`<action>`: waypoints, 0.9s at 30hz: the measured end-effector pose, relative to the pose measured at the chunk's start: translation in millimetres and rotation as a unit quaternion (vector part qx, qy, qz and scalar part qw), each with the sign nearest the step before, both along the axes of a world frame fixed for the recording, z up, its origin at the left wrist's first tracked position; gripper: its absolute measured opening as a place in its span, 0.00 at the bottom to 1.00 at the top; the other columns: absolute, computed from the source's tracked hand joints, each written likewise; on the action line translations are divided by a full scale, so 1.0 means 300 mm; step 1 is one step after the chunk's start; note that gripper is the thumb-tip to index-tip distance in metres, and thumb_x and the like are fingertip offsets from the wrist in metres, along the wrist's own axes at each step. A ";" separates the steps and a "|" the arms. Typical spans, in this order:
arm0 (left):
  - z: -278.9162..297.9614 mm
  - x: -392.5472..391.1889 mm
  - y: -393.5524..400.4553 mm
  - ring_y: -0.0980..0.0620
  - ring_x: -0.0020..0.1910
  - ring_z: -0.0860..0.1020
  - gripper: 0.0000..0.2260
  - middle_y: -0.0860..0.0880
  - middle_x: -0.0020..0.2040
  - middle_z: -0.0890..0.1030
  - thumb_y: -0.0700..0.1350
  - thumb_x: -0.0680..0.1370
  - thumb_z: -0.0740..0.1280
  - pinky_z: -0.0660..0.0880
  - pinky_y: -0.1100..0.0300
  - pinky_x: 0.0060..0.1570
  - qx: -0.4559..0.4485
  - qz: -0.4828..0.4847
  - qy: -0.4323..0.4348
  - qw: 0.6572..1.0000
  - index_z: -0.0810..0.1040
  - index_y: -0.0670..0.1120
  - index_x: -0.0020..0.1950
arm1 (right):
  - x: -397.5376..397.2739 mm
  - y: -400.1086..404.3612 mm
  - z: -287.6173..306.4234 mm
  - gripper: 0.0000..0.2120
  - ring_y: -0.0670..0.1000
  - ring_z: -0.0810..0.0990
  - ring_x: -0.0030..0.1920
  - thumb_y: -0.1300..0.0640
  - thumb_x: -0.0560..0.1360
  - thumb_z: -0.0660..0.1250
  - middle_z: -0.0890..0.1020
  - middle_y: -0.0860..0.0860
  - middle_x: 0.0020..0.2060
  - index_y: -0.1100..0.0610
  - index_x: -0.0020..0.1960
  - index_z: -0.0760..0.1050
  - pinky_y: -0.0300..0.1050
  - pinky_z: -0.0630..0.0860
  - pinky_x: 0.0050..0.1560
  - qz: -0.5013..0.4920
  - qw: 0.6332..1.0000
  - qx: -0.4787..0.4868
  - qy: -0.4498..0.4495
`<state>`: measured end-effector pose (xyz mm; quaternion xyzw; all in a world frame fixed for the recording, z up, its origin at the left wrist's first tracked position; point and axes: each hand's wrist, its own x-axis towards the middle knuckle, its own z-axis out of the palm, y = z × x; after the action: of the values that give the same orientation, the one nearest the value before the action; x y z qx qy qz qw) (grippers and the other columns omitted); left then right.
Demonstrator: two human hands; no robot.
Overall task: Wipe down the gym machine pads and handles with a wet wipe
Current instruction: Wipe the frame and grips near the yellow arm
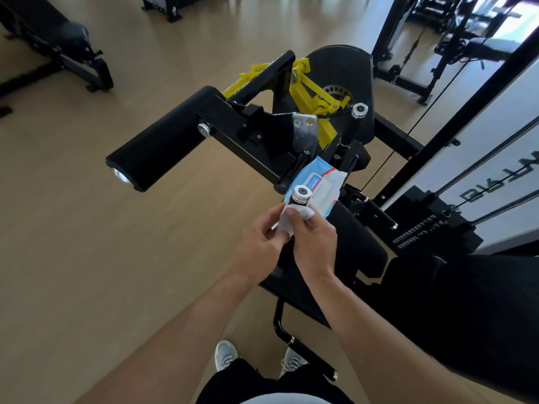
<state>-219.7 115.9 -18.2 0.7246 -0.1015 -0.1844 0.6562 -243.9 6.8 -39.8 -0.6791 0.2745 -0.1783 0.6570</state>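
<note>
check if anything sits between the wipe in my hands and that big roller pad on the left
Nothing visible does. Both the left hand and the right hand hold the wet wipe at the upright handle, in front of the wipes pack. The roller pad lies up and to the left, with only bare floor showing between.

You stand on a pale beige wood-look floor point(87, 228) that shines softly under bright daylight from the top right. At the top left you see a black padded bench on a black steel frame point(58, 45). Another black frame base point(172, 8) stands further back. On your right a white wall panel with dark letters point(495, 158) rises behind a stack of black weight plates point(420, 231).
</note>
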 end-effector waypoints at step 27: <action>-0.142 -0.165 -0.063 0.52 0.67 0.78 0.32 0.55 0.68 0.78 0.32 0.80 0.61 0.78 0.47 0.62 0.044 0.039 -0.086 0.995 0.65 0.58 0.78 | -0.013 0.029 0.092 0.10 0.46 0.86 0.51 0.55 0.76 0.73 0.87 0.47 0.48 0.51 0.57 0.82 0.47 0.83 0.55 0.014 0.992 0.101 0.074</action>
<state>-269.3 96.9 -60.7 0.7695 -0.1208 -0.1000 0.6191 -247.7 15.4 -12.3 -0.6243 0.3297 -0.0898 0.7024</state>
